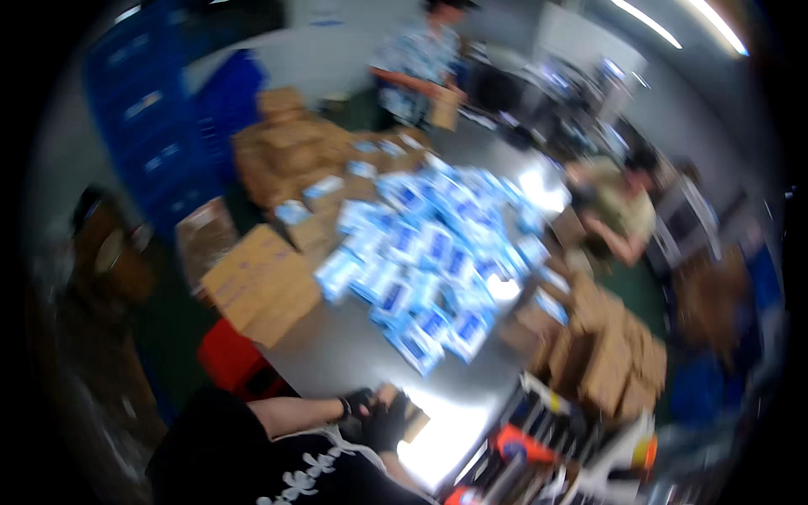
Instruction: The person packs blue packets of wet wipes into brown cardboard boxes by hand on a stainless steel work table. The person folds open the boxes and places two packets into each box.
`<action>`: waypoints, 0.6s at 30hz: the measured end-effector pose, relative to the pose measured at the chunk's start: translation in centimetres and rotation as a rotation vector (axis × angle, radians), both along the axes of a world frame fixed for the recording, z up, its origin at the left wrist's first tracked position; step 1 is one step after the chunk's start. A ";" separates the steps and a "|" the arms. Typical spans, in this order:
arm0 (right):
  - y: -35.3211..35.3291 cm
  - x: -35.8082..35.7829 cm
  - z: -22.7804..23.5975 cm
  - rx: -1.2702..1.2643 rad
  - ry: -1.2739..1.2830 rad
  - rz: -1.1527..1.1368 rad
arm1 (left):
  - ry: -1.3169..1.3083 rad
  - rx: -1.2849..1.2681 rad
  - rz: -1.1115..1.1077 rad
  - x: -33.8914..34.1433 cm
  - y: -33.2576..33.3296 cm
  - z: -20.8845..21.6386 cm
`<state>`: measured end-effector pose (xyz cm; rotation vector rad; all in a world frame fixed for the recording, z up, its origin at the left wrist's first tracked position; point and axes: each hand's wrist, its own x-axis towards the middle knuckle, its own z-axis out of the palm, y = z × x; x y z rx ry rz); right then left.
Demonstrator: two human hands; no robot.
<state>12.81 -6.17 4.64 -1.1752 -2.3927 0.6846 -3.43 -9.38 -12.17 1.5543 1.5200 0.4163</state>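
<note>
In the head view, my left hand and right hand are close together over the near end of the metal worktop, both in dark gloves. A small brown cardboard piece shows just beyond my right hand, which appears to be grasping it; my left is close against the right, but blur hides its fingers and I cannot tell whether it grips anything. I judge the cardboard light and fairly stiff, likely to crease or crush if squeezed across a flat face, so I would hold it along its edges or corners. Farther up the worktop, well apart from my hands, the blue-and-white packets lie heaped; they look light, perhaps slick on the surface, and best taken by their sides.
</note>
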 end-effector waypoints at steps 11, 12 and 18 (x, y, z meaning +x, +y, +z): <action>3.5 16.3 0.0 0.120 -0.132 -0.242 | 0.526 0.065 -0.373 -4.8 -5.1 3.2; 3.3 18.8 -0.4 0.141 -0.178 -0.255 | 0.430 0.041 -0.392 -4.8 -4.9 2.9; 5.6 23.1 2.1 0.024 -0.201 -0.365 | -0.127 -0.323 0.080 -7.6 -10.4 -1.0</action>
